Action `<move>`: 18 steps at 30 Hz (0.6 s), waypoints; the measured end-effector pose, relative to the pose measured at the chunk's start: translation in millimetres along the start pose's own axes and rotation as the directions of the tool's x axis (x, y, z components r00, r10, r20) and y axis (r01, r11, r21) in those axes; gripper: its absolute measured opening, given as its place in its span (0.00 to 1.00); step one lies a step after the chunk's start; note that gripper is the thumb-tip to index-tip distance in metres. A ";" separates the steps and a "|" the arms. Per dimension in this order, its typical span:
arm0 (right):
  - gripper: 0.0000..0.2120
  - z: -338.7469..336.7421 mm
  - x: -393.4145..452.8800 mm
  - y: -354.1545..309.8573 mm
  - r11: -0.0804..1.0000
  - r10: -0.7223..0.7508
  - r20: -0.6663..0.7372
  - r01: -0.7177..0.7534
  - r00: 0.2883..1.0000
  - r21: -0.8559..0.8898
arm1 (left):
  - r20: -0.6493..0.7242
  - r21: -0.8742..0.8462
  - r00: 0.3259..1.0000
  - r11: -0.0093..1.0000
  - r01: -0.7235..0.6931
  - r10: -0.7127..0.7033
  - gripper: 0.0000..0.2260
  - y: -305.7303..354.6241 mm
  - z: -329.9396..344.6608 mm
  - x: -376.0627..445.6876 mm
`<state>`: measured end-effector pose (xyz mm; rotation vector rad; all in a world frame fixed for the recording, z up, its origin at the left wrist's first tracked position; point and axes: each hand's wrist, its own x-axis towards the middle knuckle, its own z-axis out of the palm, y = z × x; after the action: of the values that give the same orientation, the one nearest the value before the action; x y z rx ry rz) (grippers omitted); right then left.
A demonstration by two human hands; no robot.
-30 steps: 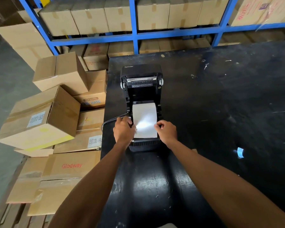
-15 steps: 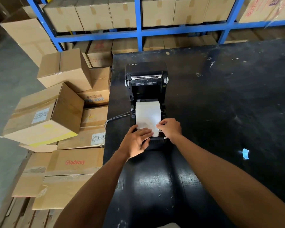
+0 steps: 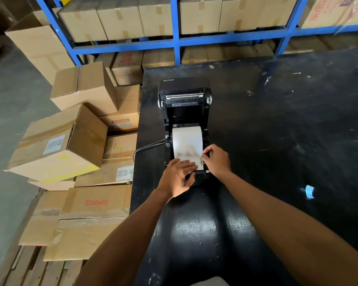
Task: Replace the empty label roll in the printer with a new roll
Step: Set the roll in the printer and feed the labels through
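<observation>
The black plastic label printer (image 3: 184,112) stands lid-up on the black table (image 3: 277,131). In its bay lies the white paper label roll (image 3: 186,143). Left hand (image 3: 177,178) presses flat, fingers spread, on the roll's front edge; right hand (image 3: 216,161) pinches its right edge.

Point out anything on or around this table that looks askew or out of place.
The cardboard boxes left of the table are piled crooked, several tilted. A stray blue scrap lies on the table, right of the printer. The label paper looks straight under both hands.
</observation>
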<state>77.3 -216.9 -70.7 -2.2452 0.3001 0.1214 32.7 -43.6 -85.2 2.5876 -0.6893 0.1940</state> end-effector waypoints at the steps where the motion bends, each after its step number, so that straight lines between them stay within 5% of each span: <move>1: 0.06 -1.3 -2.3 3.9 0.998 -0.059 0.002 0.059 0.998 -0.024 | -0.002 -0.021 1.000 1.000 0.000 0.000 0.12 -0.5 -0.7 0.4; 10: 0.11 -11.2 -22.1 24.4 0.852 -0.456 0.149 0.478 0.878 -0.212 | -0.022 -0.018 0.999 0.999 0.039 -0.039 0.11 -12.5 -10.5 -8.1; 14: 0.18 -7.5 -25.9 26.3 0.715 -0.523 0.274 0.591 0.807 -0.374 | -0.030 -0.014 0.997 0.997 0.070 -0.070 0.11 -7.0 -8.6 -10.9; 18: 0.14 -6.7 -26.6 26.4 0.667 -0.555 0.262 0.610 0.790 -0.428 | -0.025 -0.044 0.995 0.995 0.092 -0.093 0.10 -4.6 -11.7 -11.4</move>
<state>44.8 -233.6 -81.2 -2.7145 -0.6016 -0.0320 25.0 -29.7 -79.4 2.5640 -0.5563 0.1829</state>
